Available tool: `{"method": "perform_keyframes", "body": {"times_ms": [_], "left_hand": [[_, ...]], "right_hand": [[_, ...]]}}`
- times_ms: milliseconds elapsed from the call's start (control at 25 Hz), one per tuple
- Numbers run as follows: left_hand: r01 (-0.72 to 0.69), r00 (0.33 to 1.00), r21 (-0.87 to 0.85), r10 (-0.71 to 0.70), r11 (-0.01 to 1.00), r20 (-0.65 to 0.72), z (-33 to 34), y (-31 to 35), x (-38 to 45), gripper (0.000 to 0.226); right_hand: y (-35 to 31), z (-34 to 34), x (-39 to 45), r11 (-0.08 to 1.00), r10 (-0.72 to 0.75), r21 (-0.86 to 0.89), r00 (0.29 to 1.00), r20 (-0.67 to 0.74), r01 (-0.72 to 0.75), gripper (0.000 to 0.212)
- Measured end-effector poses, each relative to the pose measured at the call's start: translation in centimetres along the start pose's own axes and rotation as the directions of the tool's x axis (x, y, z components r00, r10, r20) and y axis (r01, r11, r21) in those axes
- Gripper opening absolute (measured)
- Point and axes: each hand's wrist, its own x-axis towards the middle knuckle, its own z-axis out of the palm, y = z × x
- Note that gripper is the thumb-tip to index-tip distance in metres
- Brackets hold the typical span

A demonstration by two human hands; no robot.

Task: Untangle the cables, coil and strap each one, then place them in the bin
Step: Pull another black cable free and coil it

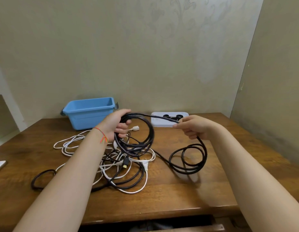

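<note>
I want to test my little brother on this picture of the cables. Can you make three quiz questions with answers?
1. True or false: the blue bin already holds a cable.
2. Which hand grips the black coil? A) left hand B) right hand
3. Fill in: the loose tail of the black cable lies on the wooden ____.

Key: 1 false, the part of the inside that shows is bare. 2 A; the right hand pinches the same cable further along. 3 table.

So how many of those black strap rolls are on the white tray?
3 visible on the white tray: one strap roll at left, one in the middle, one at right. The black cable may hide more.
</note>
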Motion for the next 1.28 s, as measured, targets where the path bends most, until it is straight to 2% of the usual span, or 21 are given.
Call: {"method": "perform_keyframes", "body": {"times_ms": [40, 80, 120, 200, 280, 320, 360, 400, 480, 560, 640, 720, 840, 920, 960, 1000, 1040, 1120, 1200, 1280], "left_hand": [[-0.02, 0.996, 0.054, 0.024, 0.998, -0.082, -0.6, 0.1, 0.2, 0.045], [-0.055, 0.984, 0.03, 0.059, 0.998, -0.166, -1.3, 0.1, 0.5, 0.042], [-0.085, 0.971, -0.075, 0.066, 0.994, -0.23, -2.1, 0.0, 0.8, 0.04], [-0.092, 0.966, -0.324, 0.005, 0.942, -0.26, -3.1, -0.3, 1.0, 0.042], [-0.053, 0.975, -0.407, -0.041, 0.912, -0.219, -3.1, -0.8, 0.8, 0.049], [-0.031, 0.983, -0.417, -0.047, 0.908, -0.175, -2.7, -1.1, 0.7, 0.051], [-0.015, 0.992, -0.419, -0.039, 0.908, -0.12, -2.0, -1.2, 0.5, 0.051], [-0.005, 0.998, -0.414, -0.022, 0.91, -0.06, -1.2, -1.2, 0.3, 0.049], [0.014, 0.998, -0.397, 0.013, 0.918, 0.064, 0.5, -1.0, -0.3, 0.044], [0.031, 0.983, -0.396, 0.043, 0.918, 0.176, 1.9, -0.6, -0.9, 0.043], [0.029, 0.974, -0.424, 0.07, 0.905, 0.217, 3.1, -0.2, -1.2, 0.044], [-0.004, 0.988, -0.426, 0.069, 0.905, 0.138, 4.2, 0.2, -1.2, 0.048], [-0.177, 0.983, -0.287, 0.155, 0.941, -0.1, 5.2, -0.1, -0.6, 0.044], [-0.301, 0.949, -0.255, 0.264, 0.919, -0.171, 5.9, -0.6, -0.3, 0.041], [-0.347, 0.935, -0.267, 0.309, 0.899, -0.175, 6.5, -0.8, -0.3, 0.039], [-0.395, 0.917, -0.27, 0.359, 0.878, -0.173, 7.0, -1.0, -0.3, 0.038], [-0.45, 0.892, -0.245, 0.419, 0.859, -0.172, 7.6, -1.1, -0.3, 0.035], [-0.556, 0.826, -0.073, 0.542, 0.828, -0.154, 8.6, -1.3, -0.4, 0.03], [-0.604, 0.782, 0.166, 0.619, 0.78, -0.064, 9.2, -1.6, -0.8, 0.029], [-0.606, 0.77, 0.354, 0.637, 0.713, 0.035, 9.7, -2.2, -1.0, 0.03]], "right_hand": [[0.3, -0.6, -0.1, 1.0, 0.024, 0.017, 1.0, -0.016, -0.024, 0.04], [0.8, -1.1, -0.1, 0.998, 0.039, 0.045, 0.999, -0.035, -0.037, 0.038], [1.4, -1.5, -0.1, 0.996, 0.048, 0.083, 0.997, -0.06, -0.043, 0.034], [2.3, -1.6, -0.1, 0.982, 0.065, 0.185, 0.99, -0.126, -0.041, 0.014], [2.6, -0.9, 0.3, 0.983, 0.099, 0.177, 0.958, -0.268, -0.052, 0.003], [2.4, -0.3, 0.6, 0.994, 0.102, 0.065, 0.925, -0.367, -0.083, 0.004], [1.9, 0.3, 1.0, 0.983, 0.072, -0.119, 0.884, -0.463, -0.142, 0.005], [1.2, 1.2, 1.2, 0.916, 0.022, -0.329, 0.849, -0.527, -0.228, 0.006], [-0.3, 3.2, 1.3, 0.68, -0.077, -0.623, 0.808, -0.585, -0.387, 0.008], [-1.5, 5.0, 1.2, 0.503, -0.111, -0.731, 0.805, -0.583, -0.461, 0.014], [-2.9, 6.4, 0.9, 0.383, -0.078, -0.797, 0.844, -0.531, -0.466, 0.02], [-4.2, 7.6, 0.6, 0.303, -0.025, -0.859, 0.898, -0.439, -0.412, 0.015], [-5.7, 8.8, -0.4, 0.232, -0.002, -0.936, 0.962, -0.274, -0.266, 0.012], [-6.4, 9.4, -0.9, 0.244, -0.047, -0.959, 0.986, -0.161, -0.145, 0.01], [-6.7, 9.5, -1.1, 0.279, -0.056, -0.955, 0.991, -0.124, -0.103, 0.018], [-6.9, 9.4, -1.3, 0.345, -0.042, -0.936, 0.994, -0.096, -0.076, 0.028], [-6.7, 9.2, -1.3, 0.469, -0.006, -0.881, 0.997, -0.076, -0.064, 0.034], [-6.0, 8.6, -1.4, 0.729, 0.053, -0.681, 0.998, -0.037, -0.065, 0.039], [-5.4, 8.1, -1.6, 0.82, 0.042, -0.571, 0.999, 0.004, -0.032, 0.039], [-4.9, 8.0, -1.8, 0.872, -0.009, -0.488, 0.999, 0.054, 0.034, 0.028]]}}
